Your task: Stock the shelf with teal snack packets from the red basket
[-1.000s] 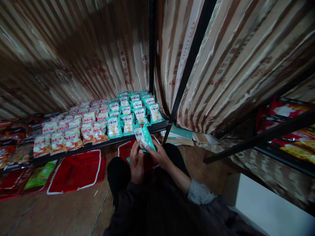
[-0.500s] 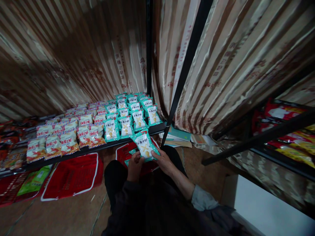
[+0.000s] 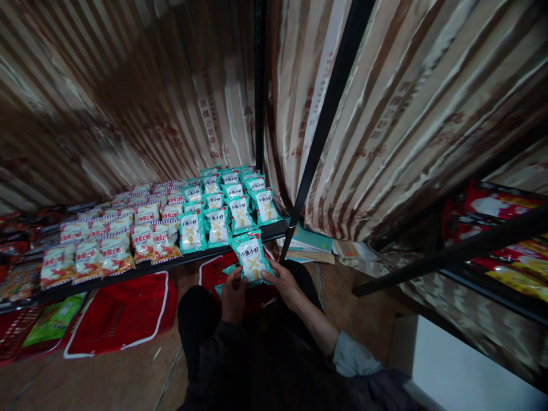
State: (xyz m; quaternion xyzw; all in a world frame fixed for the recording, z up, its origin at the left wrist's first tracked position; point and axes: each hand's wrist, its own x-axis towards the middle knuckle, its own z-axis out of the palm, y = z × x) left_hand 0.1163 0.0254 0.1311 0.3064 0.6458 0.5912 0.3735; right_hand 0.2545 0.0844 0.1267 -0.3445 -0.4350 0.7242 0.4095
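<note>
A teal and white snack bag (image 3: 252, 256) is held between both hands in front of my knees, its printed face toward me. My left hand (image 3: 233, 294) grips its lower left edge, fingers closed. On the opposite side, my right hand (image 3: 286, 282) pinches the lower right edge with the thumb on the front. Beneath the bag, a red basket (image 3: 209, 268) stands between my legs; more teal packaging shows in it, partly hidden by my left hand. Just beyond, rows of matching teal bags (image 3: 218, 225) stand on a low black shelf (image 3: 274, 229).
Left along the shelf are white and orange snack bags (image 3: 115, 251), then dark packets (image 3: 19, 282). Another red basket (image 3: 120, 314) sits on the floor. A black post (image 3: 317, 137) rises before striped curtains (image 3: 385, 114). At right are red and yellow packets (image 3: 509, 234) and a white box (image 3: 466, 365).
The held bag has turned more upright and lowered slightly, staying in both hands. My right hand has dropped a little along its edge. The view has shifted slightly.
</note>
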